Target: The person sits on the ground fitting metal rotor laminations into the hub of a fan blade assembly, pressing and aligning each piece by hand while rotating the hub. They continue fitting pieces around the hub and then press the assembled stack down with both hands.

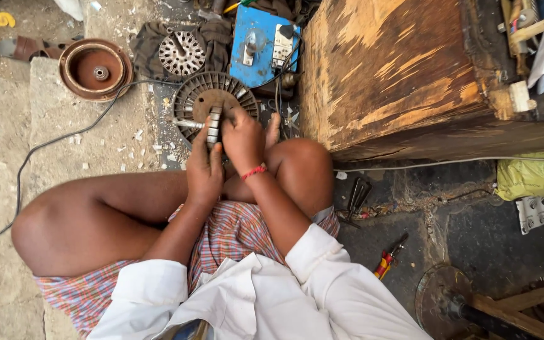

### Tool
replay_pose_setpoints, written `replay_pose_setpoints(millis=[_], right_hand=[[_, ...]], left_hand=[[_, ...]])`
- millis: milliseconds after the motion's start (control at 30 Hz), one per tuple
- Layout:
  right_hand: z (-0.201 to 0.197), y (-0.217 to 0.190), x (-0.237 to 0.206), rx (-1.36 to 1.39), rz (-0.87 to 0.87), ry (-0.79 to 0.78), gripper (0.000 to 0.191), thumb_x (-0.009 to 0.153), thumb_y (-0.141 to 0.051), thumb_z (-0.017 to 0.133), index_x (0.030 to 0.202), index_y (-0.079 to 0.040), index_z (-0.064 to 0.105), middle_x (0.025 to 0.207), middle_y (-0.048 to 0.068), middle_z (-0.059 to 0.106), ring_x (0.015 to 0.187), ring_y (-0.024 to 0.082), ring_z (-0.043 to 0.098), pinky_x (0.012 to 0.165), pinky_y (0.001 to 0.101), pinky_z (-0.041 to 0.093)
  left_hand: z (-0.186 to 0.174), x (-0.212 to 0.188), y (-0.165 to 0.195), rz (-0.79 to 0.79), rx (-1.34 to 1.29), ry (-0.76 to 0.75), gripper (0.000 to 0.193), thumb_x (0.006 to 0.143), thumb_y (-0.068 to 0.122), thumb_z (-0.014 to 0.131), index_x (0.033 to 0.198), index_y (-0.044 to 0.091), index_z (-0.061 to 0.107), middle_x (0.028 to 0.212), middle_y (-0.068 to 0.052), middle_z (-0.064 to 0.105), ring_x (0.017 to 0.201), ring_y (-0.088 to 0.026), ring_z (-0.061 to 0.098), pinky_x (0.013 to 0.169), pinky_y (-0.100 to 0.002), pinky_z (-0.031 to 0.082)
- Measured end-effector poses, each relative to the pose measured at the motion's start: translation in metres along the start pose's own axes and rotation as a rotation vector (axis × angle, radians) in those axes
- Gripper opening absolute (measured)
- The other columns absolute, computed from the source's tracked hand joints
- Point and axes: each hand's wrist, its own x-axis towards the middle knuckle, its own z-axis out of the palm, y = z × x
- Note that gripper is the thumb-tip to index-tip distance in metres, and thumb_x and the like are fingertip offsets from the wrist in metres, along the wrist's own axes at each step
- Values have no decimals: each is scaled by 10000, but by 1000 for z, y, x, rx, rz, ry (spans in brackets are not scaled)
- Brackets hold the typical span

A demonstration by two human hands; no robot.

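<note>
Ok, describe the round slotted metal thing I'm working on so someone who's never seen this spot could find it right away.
Start at the big worn wooden box, then look to the ground beside it, below the blue electrical box. The slotted disc lies there, directly under the left hand and right hand. Unlike the smaller pale slotted disc on the cloth or the smooth brown bowl-shaped cover, it is dark, larger, and has a shaft sticking out.

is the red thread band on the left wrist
No, the red thread band sits on the wrist of the right hand, not the left hand.
</note>
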Motion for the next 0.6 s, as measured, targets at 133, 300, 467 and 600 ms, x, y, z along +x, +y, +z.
replay_pose_setpoints(millis=[133, 300, 467, 600], right_hand=[[2, 0, 0, -14, 54, -10, 129, 886, -146, 671, 964, -67, 737, 797, 164, 750, 717, 289, 760, 655, 392, 570], [3, 3, 1, -15, -4, 6, 137, 914, -147, 648, 989, -74, 736, 842, 158, 744, 749, 303, 753, 655, 390, 575], [4, 4, -3, -78, -47, 48, 129, 855, -148, 689, 944, -77, 748, 815, 167, 745, 763, 334, 746, 669, 412, 569], [5, 4, -5, -3, 18, 12, 116, 918, -166, 662, 963, -75, 718, 854, 160, 742, 770, 313, 756, 662, 404, 578]], left_hand=[[0, 2, 1, 231, 6, 39, 418, 1097, 89, 517, 1493, -39, 470, 1124, -198, 663, 962, -233, 629, 866, -371, 525], [-1, 0, 1, 135, 1, 23, 418, 1077, 99, 508, 1468, -48, 480, 1209, -227, 668, 1016, -289, 639, 915, -377, 521], [1, 1, -2, 179, -38, 47, 410, 1072, 107, 498, 1444, -62, 465, 1211, -212, 684, 1070, -282, 685, 952, -366, 524], [0, -1, -2, 130, -28, 22, 411, 1090, 121, 517, 1463, -49, 481, 1229, -218, 684, 1064, -299, 675, 954, -371, 523]])
